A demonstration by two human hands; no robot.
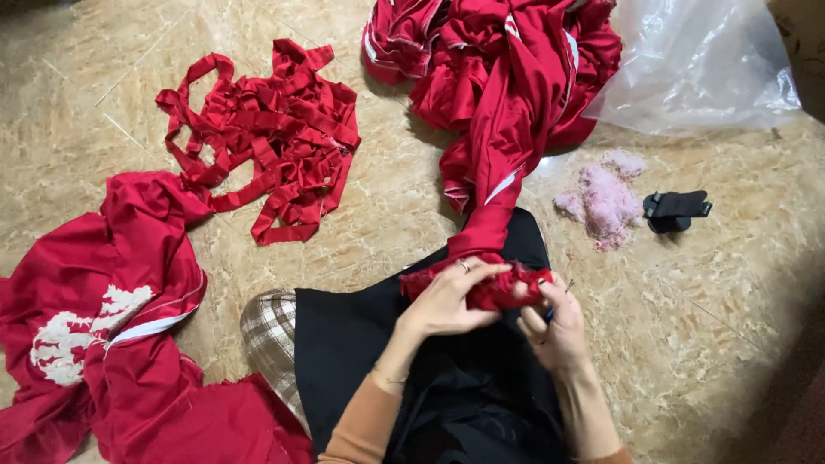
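Red garment end (497, 288) lay bunched on the person's lap, over a black cloth (378, 344). Its long axis ran from the lap toward 12 o'clock, rising as a twisted band into the big red heap (507, 69) on the floor.

Left hand (447, 301): draped over the bunched end from 9 o'clock, fingers (481, 273) curled closed on the fabric, ring showing, palm down, wrist bent inward. Nearer of the two to the band's run.

Right hand (557, 326): at 3 o'clock of the bunch, touching its edge, fingers pinched around a small dark tool with a thin metal tip pointing toward 1 o'clock; kind of tool too small to tell. Palm turned toward the left hand.

Outward: pink fluff pile (601, 202) at 1 o'clock of the hands, a small black device (675, 209) just beside it. Clear plastic bag (696, 64) beyond. Tangle of red strips (275, 137) at 10 o'clock. Another red garment with a white print (94, 326) at 9 o'clock. A checked slipper (268, 331) beside the black cloth.
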